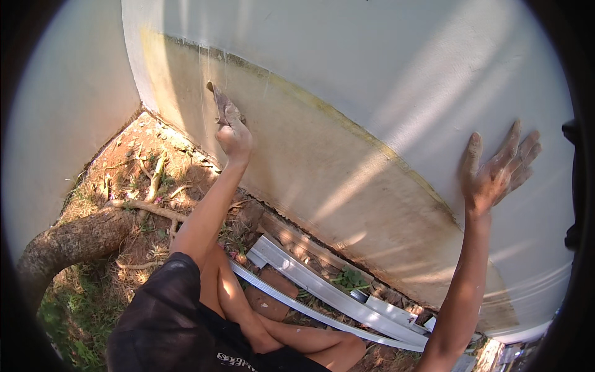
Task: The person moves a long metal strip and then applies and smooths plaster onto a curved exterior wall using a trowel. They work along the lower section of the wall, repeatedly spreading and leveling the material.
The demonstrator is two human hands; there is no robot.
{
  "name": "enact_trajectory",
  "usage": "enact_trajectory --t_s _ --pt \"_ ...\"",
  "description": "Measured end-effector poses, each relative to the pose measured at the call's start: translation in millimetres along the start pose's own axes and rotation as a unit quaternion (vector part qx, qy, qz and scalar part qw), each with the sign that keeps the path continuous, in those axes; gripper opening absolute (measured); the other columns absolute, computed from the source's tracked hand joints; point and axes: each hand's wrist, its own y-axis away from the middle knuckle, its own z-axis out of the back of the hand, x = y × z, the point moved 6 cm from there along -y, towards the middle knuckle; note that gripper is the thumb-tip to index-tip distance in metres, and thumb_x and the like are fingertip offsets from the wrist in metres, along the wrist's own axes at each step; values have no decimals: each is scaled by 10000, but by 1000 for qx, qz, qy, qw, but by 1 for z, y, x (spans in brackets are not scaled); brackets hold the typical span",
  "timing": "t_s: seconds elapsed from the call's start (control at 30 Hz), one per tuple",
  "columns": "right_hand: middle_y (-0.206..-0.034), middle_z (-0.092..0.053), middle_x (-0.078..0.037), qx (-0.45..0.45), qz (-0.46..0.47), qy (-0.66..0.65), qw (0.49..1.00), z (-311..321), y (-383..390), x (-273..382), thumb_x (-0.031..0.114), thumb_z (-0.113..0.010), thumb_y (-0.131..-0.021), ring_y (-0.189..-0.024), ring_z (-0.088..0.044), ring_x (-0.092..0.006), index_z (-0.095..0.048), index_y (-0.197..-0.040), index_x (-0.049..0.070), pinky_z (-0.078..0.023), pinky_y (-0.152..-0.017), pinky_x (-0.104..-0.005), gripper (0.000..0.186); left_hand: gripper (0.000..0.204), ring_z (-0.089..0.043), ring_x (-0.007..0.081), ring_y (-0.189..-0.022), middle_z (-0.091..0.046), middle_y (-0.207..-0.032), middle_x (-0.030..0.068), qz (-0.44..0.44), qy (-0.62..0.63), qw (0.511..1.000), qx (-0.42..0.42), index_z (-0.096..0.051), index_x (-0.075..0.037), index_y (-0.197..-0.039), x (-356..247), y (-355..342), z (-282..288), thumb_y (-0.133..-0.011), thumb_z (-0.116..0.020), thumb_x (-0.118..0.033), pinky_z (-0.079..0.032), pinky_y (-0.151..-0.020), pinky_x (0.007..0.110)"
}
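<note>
My left hand (234, 137) is closed around a folded, worn piece of sandpaper (220, 105), its curled end touching or very near the wall. That spot lies on the bare brownish-yellow band (297, 155) along the wall's lower part, just under the edge of the white coat (347, 56). Over on the right, my right hand (496, 167) rests against the white part of the wall with its fingers spread, holding nothing. Pale dust coats both hands.
A second wall (68, 93) meets this one at the left corner. A thick tree trunk or root (80, 239) and thinner roots (152, 208) cross the soil. Metal channels (322, 294) lie along the wall's foot, beside a brick (269, 291) and my bent legs (291, 335).
</note>
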Motion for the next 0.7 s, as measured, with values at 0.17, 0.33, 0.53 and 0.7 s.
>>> enact_trajectory --t_s 0.17,0.33,0.53,0.7 --pt "-1514 -100 -105 -20 10 -8 1000 2 -1 3 513 -525 -838 -1401 -27 -317 -234 -1435 204 -96 -1067 -606 733 465 -551 356 -1055 -564 -1098 288 41 -5 999 -24 -521 132 -1119 -33 -32 -3 -960 -417 -293 -426 -864 402" --pt "-1509 -130 -115 -43 25 -5 999 6 -4 7 490 -534 -843 -1397 -64 -325 -263 -1428 188 -107 -1079 -564 711 512 -290 453 -1294 -328 -1373 305 -307 3 949 70 -384 119 -1291 -90 39 -38 -929 -440 -239 -256 -1071 452" --pt "-1498 -167 -128 -55 59 -17 997 8 -2 9 462 -551 -843 -1390 -98 -334 -305 -1412 153 -115 -1090 -509 693 526 -324 406 -1291 -340 -1377 279 61 -4 982 181 -378 113 -1296 5 -40 -20 -950 -419 -282 -285 -1067 396" --pt "-1491 -182 -145 -56 48 3 997 6 -3 9 450 -552 -847 -1387 -104 -335 -304 -1412 148 -119 -1086 -504 687 523 -259 385 -1329 -297 -1397 291 -135 5 989 65 -305 116 -1334 -7 -33 -24 -952 -416 -224 -209 -1101 408"
